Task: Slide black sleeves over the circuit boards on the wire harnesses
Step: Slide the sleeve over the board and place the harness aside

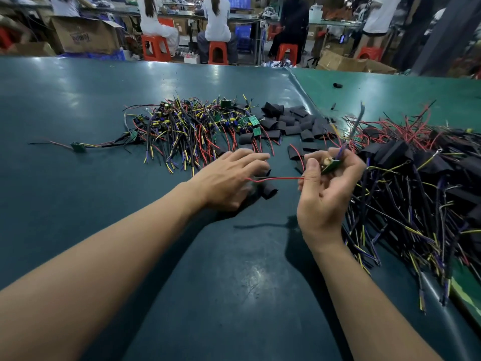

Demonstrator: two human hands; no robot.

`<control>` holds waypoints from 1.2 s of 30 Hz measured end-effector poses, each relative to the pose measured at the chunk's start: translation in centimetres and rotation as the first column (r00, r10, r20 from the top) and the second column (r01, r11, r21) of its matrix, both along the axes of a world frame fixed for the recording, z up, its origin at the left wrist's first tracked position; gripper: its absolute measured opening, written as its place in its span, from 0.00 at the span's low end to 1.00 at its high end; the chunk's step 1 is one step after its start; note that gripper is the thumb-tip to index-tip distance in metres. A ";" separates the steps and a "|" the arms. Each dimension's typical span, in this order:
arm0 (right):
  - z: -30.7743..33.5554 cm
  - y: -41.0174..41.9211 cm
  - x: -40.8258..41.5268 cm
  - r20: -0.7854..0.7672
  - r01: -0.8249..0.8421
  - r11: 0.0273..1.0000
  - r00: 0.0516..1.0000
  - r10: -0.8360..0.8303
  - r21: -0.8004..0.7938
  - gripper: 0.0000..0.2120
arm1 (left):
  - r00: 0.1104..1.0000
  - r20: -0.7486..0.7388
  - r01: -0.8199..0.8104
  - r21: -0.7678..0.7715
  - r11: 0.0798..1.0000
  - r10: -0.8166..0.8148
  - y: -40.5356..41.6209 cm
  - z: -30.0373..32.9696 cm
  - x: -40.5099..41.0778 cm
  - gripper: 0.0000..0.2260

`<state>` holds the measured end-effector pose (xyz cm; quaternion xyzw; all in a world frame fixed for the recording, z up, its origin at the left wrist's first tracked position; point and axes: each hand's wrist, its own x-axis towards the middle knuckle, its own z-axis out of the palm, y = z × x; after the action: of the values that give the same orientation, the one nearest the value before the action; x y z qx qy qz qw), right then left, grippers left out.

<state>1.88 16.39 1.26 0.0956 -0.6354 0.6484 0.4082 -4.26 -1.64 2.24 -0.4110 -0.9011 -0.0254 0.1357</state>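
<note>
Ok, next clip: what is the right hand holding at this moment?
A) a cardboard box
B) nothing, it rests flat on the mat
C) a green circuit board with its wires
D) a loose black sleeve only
C: the right hand pinches a green circuit board between thumb and fingers, its red and black wires trailing toward the left hand.

Head camera looks forward and down, close over the table point(78, 100).

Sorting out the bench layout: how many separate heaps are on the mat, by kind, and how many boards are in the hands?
Unsleeved harness heap: 1
Loose black sleeve heap: 1
Sleeved harness heap: 1
Board held in the right hand: 1
Board in the left hand: 0
Total: 3 heaps, 1 held board
</note>
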 end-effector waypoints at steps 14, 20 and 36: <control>-0.1 0.5 -0.3 0.064 -0.007 1.000 0.998 0.006 0.019 0.19 | 0.977 0.206 -0.189 0.698 0.691 0.059 -1.5 -2.7 5.2 0.22; -0.6 -0.1 -0.4 0.094 -0.036 0.996 0.995 0.028 0.080 0.19 | 0.957 0.289 -0.249 0.833 0.494 -0.004 -1.6 -2.8 6.1 0.25; -1.1 0.0 -0.6 0.086 -0.034 0.987 0.996 0.021 0.155 0.12 | 0.969 0.239 -0.242 0.857 0.456 0.066 -2.7 -3.4 5.2 0.28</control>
<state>1.33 16.41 0.17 0.1087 -0.6994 0.6057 0.3635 0.95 -4.38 -1.12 -0.1951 -0.8008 -0.5074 0.2514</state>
